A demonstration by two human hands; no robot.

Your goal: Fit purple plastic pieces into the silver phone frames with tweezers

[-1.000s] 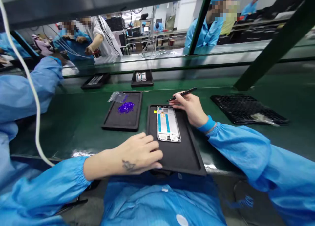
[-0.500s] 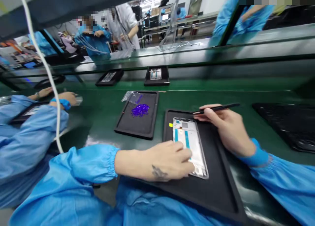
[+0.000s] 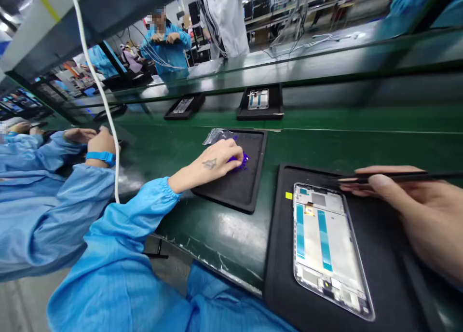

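Nearest, a silver phone frame (image 3: 336,245) with teal strips lies slightly turned in a black near tray (image 3: 282,274), a yellow tab (image 3: 289,195) on the tray's left side by the frame's upper end. Right of that end is the right hand (image 3: 419,204), its grip clamped on black tweezers (image 3: 394,177); the tips point left, just beyond the frame's upper right corner, and whether they touch anything cannot be told.

Farther off and well to the left of the frame, the left hand (image 3: 217,160) reaches over a second tray (image 3: 238,189). The fingertips of its grip are drawn together at a heap of purple pieces (image 3: 245,162), partly covered by the hand; whether one is pinched cannot be told. A clear bag (image 3: 219,136) lies just beyond the hand, over that tray's far left corner. Both trays rest on the green surface (image 3: 231,230).

At the left, a co-worker's hand (image 3: 103,146) wears a blue band. Farther back sit two small black trays (image 3: 277,103), each holding a frame. Beyond stand a person in blue (image 3: 166,52) and one in a white coat (image 3: 233,28).
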